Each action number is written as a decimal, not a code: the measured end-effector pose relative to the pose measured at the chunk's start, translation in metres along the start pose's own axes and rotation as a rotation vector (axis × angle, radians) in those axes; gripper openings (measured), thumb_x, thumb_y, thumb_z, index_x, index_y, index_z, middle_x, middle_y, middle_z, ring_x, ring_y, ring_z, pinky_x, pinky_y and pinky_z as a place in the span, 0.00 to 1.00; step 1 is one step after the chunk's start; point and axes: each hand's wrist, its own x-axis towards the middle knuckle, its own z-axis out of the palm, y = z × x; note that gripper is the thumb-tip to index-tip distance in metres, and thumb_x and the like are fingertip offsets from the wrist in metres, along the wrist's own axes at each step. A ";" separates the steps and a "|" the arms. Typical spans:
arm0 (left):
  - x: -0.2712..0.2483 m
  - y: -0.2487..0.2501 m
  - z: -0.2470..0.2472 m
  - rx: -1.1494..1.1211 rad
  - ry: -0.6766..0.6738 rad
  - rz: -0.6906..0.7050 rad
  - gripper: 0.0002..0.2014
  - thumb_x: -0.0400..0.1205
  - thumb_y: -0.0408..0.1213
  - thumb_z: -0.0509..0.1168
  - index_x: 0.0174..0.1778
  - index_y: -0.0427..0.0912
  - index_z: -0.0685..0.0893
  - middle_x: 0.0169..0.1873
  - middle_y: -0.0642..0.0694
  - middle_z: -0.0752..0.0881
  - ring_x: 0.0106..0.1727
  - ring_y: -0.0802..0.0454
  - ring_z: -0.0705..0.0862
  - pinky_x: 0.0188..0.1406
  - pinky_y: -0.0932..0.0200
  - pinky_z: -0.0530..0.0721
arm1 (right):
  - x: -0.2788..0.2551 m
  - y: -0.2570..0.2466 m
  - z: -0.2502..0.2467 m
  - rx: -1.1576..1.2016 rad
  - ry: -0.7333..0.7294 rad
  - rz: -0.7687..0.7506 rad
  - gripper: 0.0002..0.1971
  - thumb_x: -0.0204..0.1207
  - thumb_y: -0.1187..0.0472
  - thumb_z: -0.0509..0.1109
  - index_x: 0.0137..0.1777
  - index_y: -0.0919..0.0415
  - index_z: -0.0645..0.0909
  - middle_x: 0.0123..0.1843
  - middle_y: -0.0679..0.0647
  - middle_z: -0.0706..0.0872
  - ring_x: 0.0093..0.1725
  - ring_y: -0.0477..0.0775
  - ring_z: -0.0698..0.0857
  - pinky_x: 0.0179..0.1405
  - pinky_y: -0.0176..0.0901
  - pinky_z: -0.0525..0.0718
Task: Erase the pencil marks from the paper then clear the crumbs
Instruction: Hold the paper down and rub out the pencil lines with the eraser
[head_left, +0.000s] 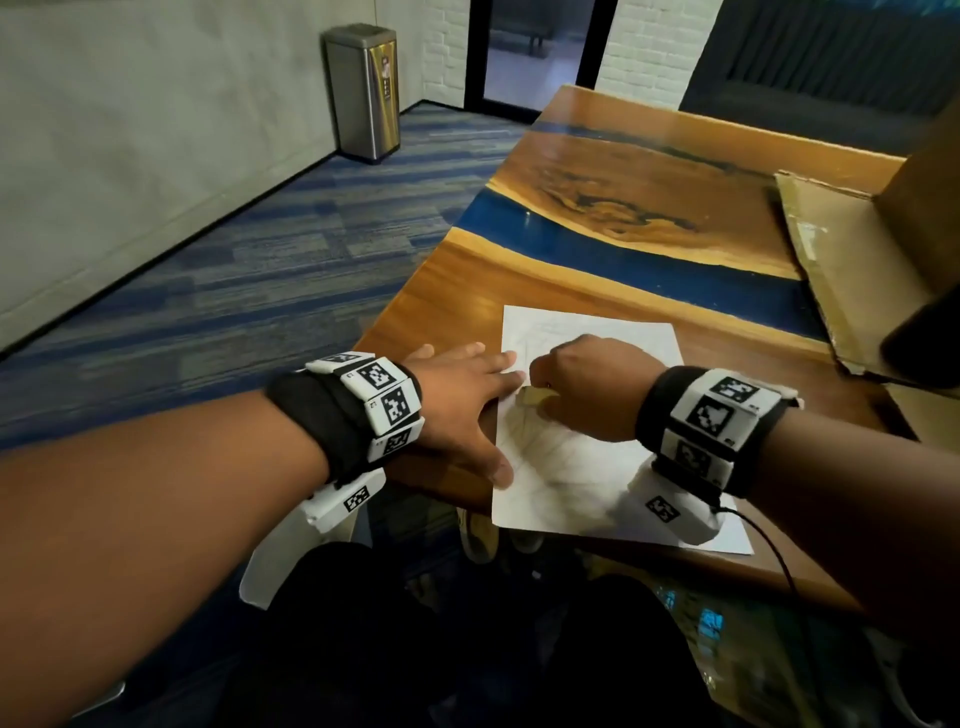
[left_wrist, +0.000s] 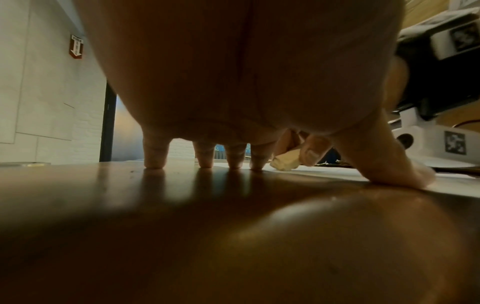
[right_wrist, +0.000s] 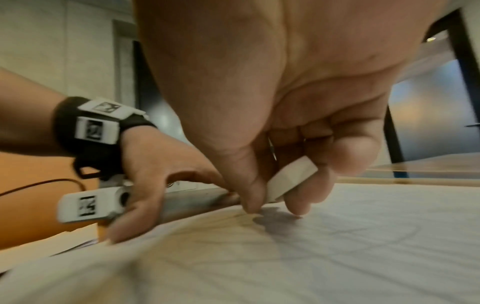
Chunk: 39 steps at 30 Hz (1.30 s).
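A white sheet of paper (head_left: 613, 467) with faint pencil lines lies at the near edge of the wooden table (head_left: 597, 171). My right hand (head_left: 582, 384) pinches a pale eraser (head_left: 532, 397) between thumb and fingers, its lower end down on the paper (right_wrist: 337, 236). The eraser (right_wrist: 288, 176) shows tilted in the right wrist view. My left hand (head_left: 467, 400) lies spread at the sheet's left edge, fingertips (left_wrist: 205, 162) on the table and thumb pressing the paper. The eraser (left_wrist: 284, 161) also shows beyond the left fingers. No crumbs are visible.
A flattened cardboard box (head_left: 852, 260) lies at the table's right side. A steel bin (head_left: 363, 88) stands on the carpet by the far wall. The table's left edge runs just left of my left hand. A blue resin strip (head_left: 649, 249) crosses the tabletop.
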 end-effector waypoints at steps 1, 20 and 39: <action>0.001 -0.001 0.000 0.000 0.001 0.006 0.64 0.63 0.81 0.68 0.91 0.60 0.45 0.90 0.61 0.38 0.90 0.50 0.37 0.84 0.25 0.43 | -0.003 -0.004 0.001 -0.022 -0.009 -0.034 0.15 0.84 0.47 0.65 0.64 0.52 0.82 0.55 0.53 0.87 0.50 0.58 0.85 0.49 0.52 0.87; 0.000 -0.001 -0.003 0.029 -0.036 0.021 0.65 0.64 0.82 0.67 0.90 0.59 0.41 0.89 0.59 0.36 0.90 0.48 0.36 0.84 0.24 0.47 | -0.009 -0.002 0.010 -0.026 0.019 -0.232 0.15 0.86 0.48 0.61 0.66 0.53 0.80 0.57 0.52 0.83 0.49 0.57 0.84 0.51 0.54 0.87; 0.007 0.003 -0.010 0.107 -0.054 0.016 0.69 0.62 0.80 0.71 0.91 0.56 0.42 0.90 0.56 0.39 0.90 0.43 0.41 0.84 0.25 0.55 | -0.019 0.000 0.017 -0.005 0.037 -0.395 0.15 0.86 0.49 0.62 0.67 0.54 0.80 0.55 0.51 0.81 0.48 0.54 0.83 0.48 0.46 0.85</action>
